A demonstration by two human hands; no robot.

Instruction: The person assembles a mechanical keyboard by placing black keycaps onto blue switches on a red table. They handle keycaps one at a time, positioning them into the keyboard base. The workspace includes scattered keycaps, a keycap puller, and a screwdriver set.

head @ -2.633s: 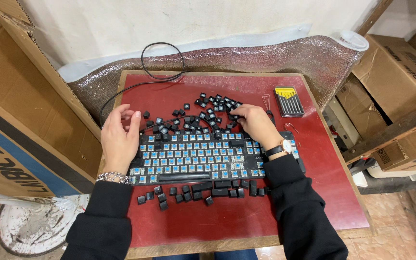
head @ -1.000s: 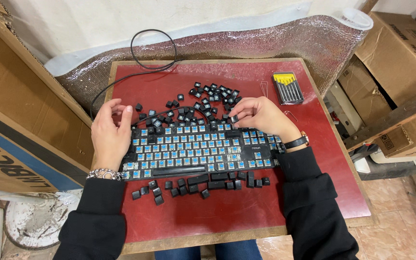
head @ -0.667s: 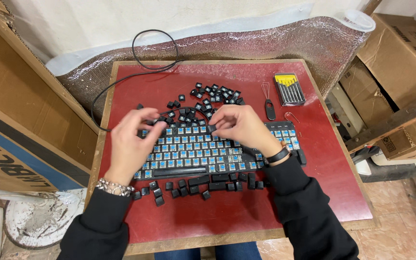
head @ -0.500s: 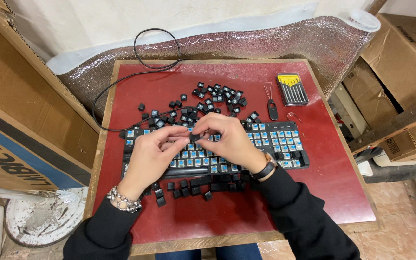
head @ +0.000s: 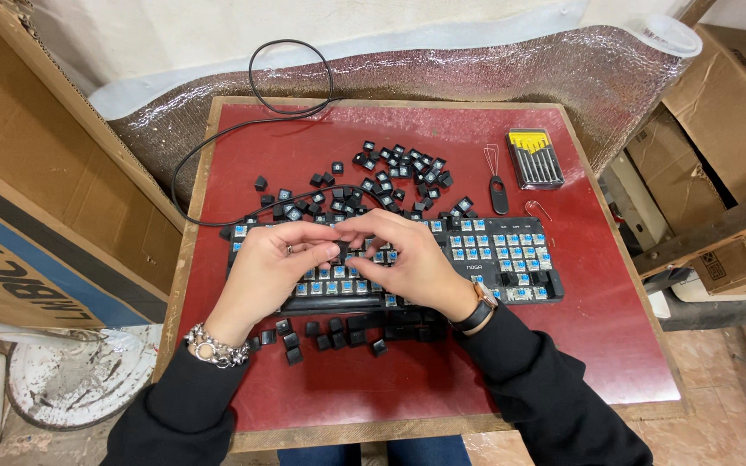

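Head view: the left hand (head: 274, 263) and right hand (head: 407, 259) meet over the keyboard (head: 511, 259), fingertips pinching a small black keycap (head: 344, 249). It looks light, hard and slippery; hold its sides.

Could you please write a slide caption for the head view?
Both hands, left and right, meet over a keyboard stripped of its keycaps on a red table.

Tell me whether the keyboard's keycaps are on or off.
Mostly off: the keyboard shows bare blue switches, and loose keycaps lie scattered behind it.
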